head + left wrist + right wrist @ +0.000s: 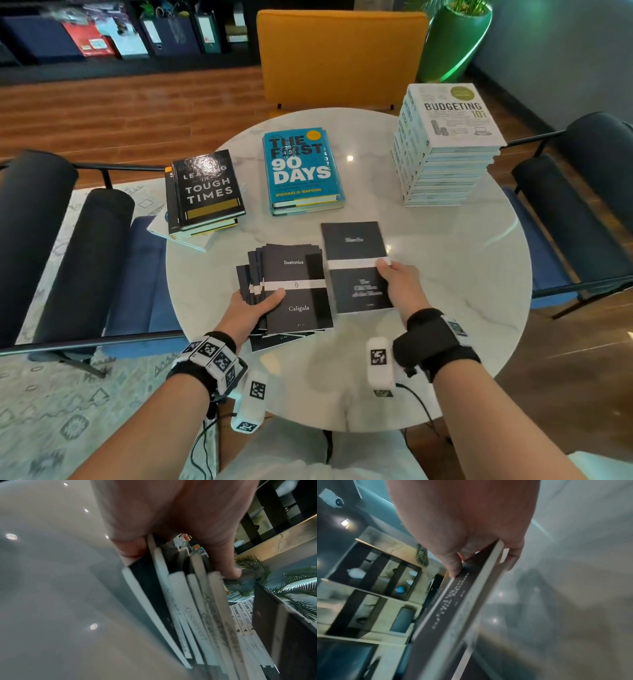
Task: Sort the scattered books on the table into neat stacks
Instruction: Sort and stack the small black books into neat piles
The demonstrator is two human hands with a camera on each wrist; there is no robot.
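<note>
— What is held by the left hand (253,308)?

— A fanned bundle of thin black paperbacks (291,291) is gripped at its left edge, the thumb laid across the top cover, on which "Suetonius" and "Caligula" can be read. In the left wrist view the fingers (130,547) are seen curled beneath the bundle (188,608), the white page edges spread unevenly. The bundle's near end is rested on the desk (445,291).

— And the right hand (399,284)?

— A single black paperback (356,267) with a white band is pinched at its right edge, thumb on the cover, fingers under it. The same pinch is shown in the right wrist view, where the book (462,601) is seen edge-on. It is placed just beside the bundle, to its right; whether it is fully flat on the desk cannot be told.

— What else is carried by the desk?

— At the far left a short pile topped by "Leading in Tough Times" (207,188) is seen, set upon a pale book that overhangs the rim. At the middle a blue "The First 90 Days" (301,168) is laid on one or two others. At the far right a tall white stack topped by "Budgeting 101" (452,116) is stood squarely.

— Are any containers in view?

— A green planter (452,41) is seen beyond the desk, with foliage in it. Dark folders are ranged on a shelf (102,65) at the back; their contents cannot be made out.
</note>
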